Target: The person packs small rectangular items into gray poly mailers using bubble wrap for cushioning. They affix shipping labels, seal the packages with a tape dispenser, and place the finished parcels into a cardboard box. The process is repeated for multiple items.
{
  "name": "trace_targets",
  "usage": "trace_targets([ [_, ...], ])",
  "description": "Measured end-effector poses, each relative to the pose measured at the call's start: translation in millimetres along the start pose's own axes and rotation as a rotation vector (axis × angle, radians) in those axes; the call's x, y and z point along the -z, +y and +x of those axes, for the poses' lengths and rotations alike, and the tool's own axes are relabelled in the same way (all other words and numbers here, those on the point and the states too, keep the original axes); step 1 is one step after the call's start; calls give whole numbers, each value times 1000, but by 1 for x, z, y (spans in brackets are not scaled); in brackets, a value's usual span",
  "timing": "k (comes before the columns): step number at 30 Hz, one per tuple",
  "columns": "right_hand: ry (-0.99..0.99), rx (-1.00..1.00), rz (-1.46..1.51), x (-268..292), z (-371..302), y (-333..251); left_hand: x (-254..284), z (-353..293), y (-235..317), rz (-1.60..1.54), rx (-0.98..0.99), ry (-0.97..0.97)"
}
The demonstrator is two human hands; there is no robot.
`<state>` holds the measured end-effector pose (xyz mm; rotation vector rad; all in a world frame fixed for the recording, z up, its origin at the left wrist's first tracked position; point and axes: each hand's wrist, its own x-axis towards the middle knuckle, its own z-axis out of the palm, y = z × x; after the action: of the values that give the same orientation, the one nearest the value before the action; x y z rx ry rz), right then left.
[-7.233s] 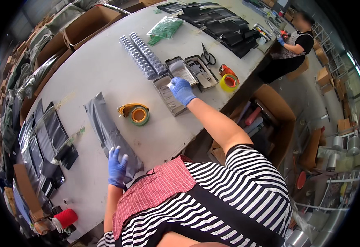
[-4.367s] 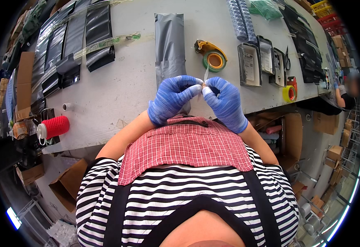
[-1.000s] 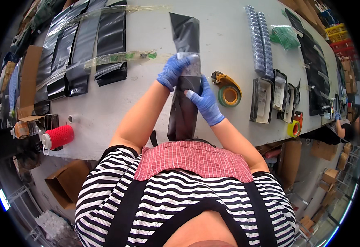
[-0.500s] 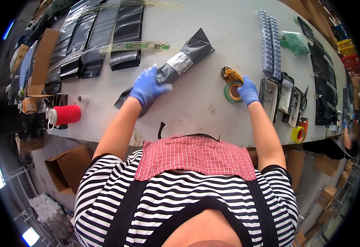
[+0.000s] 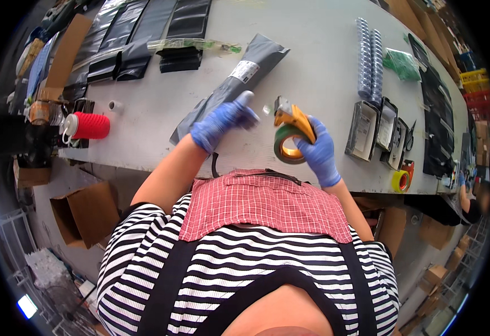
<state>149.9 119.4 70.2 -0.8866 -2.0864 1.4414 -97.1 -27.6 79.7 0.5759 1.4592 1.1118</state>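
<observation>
My right hand (image 5: 321, 150), in a blue glove, grips a yellow tape dispenser (image 5: 297, 120) loaded with a roll of green tape (image 5: 281, 136), held up off the table. Toward the dispenser's metal front reaches my left hand (image 5: 222, 124), also gloved in blue. Its fingers are apart and a little blurred, with nothing visible in them. A small clear scrap (image 5: 266, 109) shows between that hand and the dispenser. Lying diagonally behind my left hand is a long grey plastic parcel (image 5: 222, 94) with a white label (image 5: 245, 70); the hand hides part of its near side.
Stacked black plastic bags (image 5: 180, 59) lie at the far left. A red-sleeved bottle (image 5: 91, 125) stands near the left edge. On the right are bubble-wrap rolls (image 5: 369, 61), open black boxes (image 5: 363, 131), a yellow tape roll (image 5: 400, 180) and scissors (image 5: 410, 136).
My right hand has lifted the dispenser and brought it left, nearer my body. My left hand has come off the parcel's middle and moved right, toward the dispenser.
</observation>
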Motion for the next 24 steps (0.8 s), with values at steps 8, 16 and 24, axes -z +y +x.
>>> trace_targets([
  [8,-185,140,-267,-14,-33,-14,-30,-25,-44,-502,-46,-75],
  [16,-229,90,-505,-9,-16,9,88,5,-35,816,-142,442],
  [24,-247,-54,-702,-36,-16,26,60,4,-49,1369,-77,426],
])
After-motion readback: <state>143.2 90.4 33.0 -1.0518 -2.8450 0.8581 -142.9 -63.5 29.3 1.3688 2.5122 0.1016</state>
